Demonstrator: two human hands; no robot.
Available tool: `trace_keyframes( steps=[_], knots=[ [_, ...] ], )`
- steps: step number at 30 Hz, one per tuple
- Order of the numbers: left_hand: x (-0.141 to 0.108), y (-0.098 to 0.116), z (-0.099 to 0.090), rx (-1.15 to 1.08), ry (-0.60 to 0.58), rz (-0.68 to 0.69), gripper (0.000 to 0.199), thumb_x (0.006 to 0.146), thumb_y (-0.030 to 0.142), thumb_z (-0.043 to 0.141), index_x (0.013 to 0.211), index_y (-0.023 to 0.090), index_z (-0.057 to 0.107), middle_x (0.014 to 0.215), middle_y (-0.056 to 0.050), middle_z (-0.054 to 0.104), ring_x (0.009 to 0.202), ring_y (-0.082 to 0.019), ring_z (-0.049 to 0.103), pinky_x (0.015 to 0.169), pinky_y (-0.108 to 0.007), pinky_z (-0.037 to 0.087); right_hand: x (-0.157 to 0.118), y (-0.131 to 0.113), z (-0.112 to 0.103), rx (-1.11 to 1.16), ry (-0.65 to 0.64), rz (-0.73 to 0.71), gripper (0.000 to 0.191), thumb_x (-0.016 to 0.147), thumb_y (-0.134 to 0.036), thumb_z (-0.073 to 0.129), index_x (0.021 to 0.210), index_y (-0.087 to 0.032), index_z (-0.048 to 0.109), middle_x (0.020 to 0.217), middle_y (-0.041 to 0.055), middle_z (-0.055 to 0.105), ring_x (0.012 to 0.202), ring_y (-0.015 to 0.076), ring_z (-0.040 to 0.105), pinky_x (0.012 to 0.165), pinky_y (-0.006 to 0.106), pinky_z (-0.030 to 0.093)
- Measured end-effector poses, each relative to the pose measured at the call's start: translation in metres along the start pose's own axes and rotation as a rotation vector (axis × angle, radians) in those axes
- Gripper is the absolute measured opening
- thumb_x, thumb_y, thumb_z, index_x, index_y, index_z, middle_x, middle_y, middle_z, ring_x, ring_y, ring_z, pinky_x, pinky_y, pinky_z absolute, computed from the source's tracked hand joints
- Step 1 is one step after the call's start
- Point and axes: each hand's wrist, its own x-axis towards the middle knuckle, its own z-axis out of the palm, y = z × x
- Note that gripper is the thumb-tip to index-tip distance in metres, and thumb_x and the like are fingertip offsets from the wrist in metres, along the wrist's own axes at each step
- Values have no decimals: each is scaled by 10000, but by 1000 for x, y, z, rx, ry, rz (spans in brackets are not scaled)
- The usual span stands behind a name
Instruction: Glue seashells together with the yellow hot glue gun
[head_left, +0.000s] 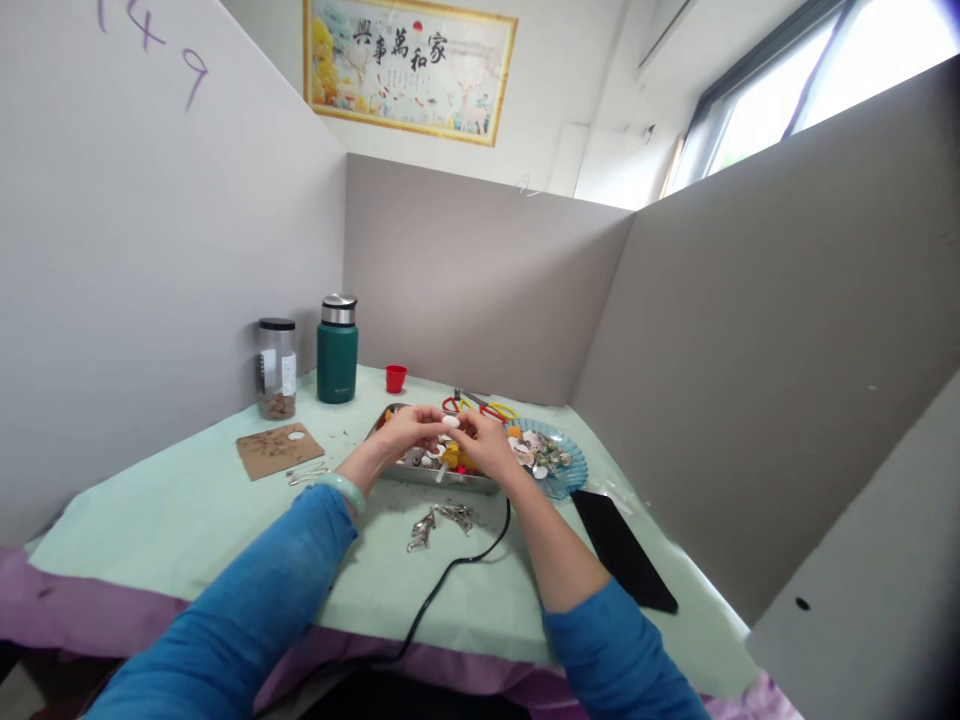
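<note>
Above a metal tray point(469, 485), a small white oval piece point(451, 422) is pinched between the fingertips of both hands. My left hand point(411, 432) closes on it from the left, a pale green bangle on that wrist. From the other side my right hand point(487, 445) grips it too, its fingers partly hiding the tray. Mixed small pieces lie in the tray, along with a yellow object point(457, 458) that has a pale stick-like end; its kind is unclear. In front of the tray lie two little heaps of metal clips point(422, 530).
A blue scalloped plate point(576, 470) holds small decorations. Red- and yellow-handled tools point(499, 411) and a red cup point(395, 378) stand behind. Leftward are a green bottle point(337, 360), a jar point(277, 375) and cardboard point(274, 455). A black cord point(442, 580) crosses the front; a black slab point(624, 550) lies right.
</note>
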Motion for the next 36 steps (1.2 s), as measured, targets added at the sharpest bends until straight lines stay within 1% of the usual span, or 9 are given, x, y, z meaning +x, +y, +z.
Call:
trace_keyframes(
  steps=[7,14,17,22,25,29,36],
  knots=[
    [-1,2,2,43,36,-8,374,581,390,781,783,135,597,551,24,548,462,-84,513,519,-247,486,-1,-2,-1,11,-23,-3,219,817,-392,547,867,-192,621,741,3,638,634,129,541,601,236,384],
    [-2,1,0,97,5,12,338,625,414,748,753,133,612,504,22,538,457,-84,502,512,-227,461,-2,-3,-2,3,-43,-12,203,818,-380,555,863,-195,626,755,6,646,635,127,544,592,232,374],
    [-1,1,0,105,12,1,347,621,420,749,757,132,611,509,20,543,457,-85,505,507,-225,457,-1,-2,-1,5,-46,-8,197,815,-371,558,867,-193,628,754,7,650,630,127,544,590,232,376],
    [-1,1,1,70,48,3,368,603,413,763,773,133,593,545,20,548,461,-82,506,510,-237,473,0,0,-1,29,-35,-5,194,819,-343,553,928,-202,630,803,9,663,667,133,563,628,241,398],
    [-3,2,2,58,23,2,372,618,412,755,803,136,588,546,24,541,466,-86,508,512,-243,482,0,0,-1,19,-24,-3,207,826,-368,544,918,-204,631,798,12,663,669,137,564,638,247,406],
    [-4,4,2,82,7,-9,380,655,461,713,807,141,575,525,27,527,469,-94,513,512,-242,480,-1,-2,-2,11,-18,-3,221,832,-393,534,887,-201,628,795,14,662,662,138,563,635,250,412],
    [-2,1,1,75,-6,-3,380,649,472,711,802,154,569,529,32,527,473,-93,505,529,-250,482,-1,0,-1,22,-16,-3,208,823,-386,538,882,-205,622,778,10,657,642,137,557,632,257,418]
  ],
)
